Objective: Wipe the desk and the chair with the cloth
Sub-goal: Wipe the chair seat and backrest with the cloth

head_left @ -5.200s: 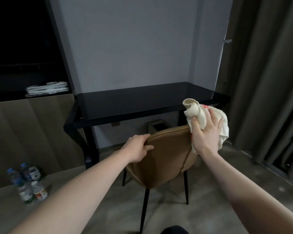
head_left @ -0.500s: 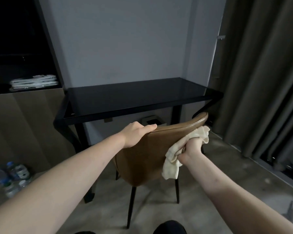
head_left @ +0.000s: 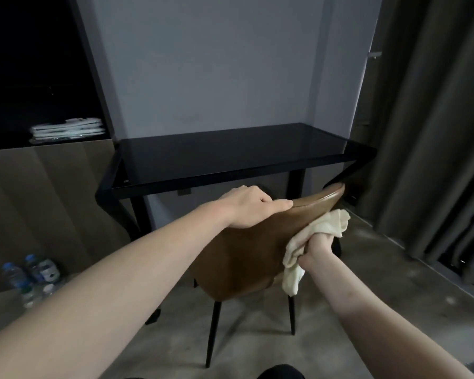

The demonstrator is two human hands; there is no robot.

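From the head camera, the brown chair (head_left: 246, 250) stands just in front of the black desk (head_left: 230, 157), its backrest turned toward the person and tipped so that the top edge runs from lower left up to the right, ending near the desk's right front leg. The left hand (head_left: 251, 210) lies over that top edge at its left end, fingers wrapped across the rim, steadying the chair. The right hand (head_left: 316, 248) is curled tight around the cream cloth (head_left: 312, 240), bunched against the right side of the backrest; one end of the cloth sticks up toward the rim, the other hangs below the fist. The relation that matters is this: the unwiped length of the backrest seems to lie to the left of and below the right hand, between the two hands, so I judge that the coming stroke follows the rim's long axis leftward or sweeps down the back. The desk top sits beyond both hands.
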